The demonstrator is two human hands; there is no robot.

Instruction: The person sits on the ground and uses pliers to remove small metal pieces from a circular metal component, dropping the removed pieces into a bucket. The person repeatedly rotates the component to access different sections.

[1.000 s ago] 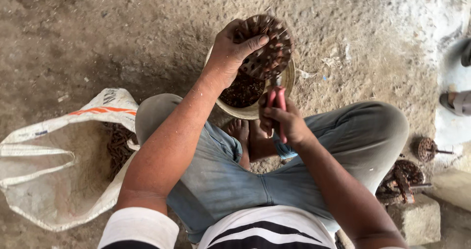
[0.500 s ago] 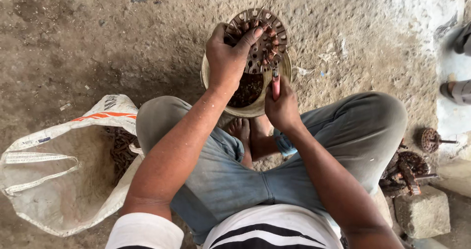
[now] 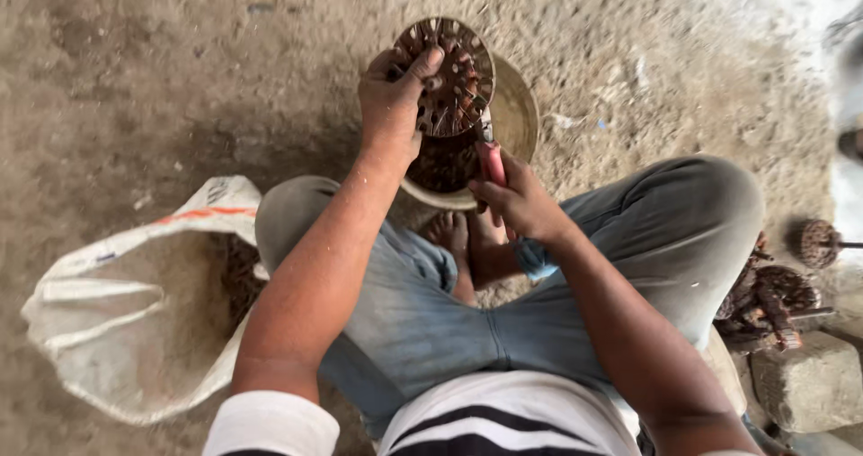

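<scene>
While the left hand (image 3: 388,106) keeps its grip closed on the rim of the round, slotted brown disc (image 3: 447,76), that disc now stands higher over the pale bowl (image 3: 517,115) than a second ago, and the right hand (image 3: 520,200), clamped on a red-handled tool (image 3: 491,158), has brought the tip up to the disc's edge, so prying looks under way. Below is rough, dusty concrete floor (image 3: 135,61); a white sack (image 3: 135,321) lies left, more discs (image 3: 773,290) and a stone block (image 3: 805,380) right.
</scene>
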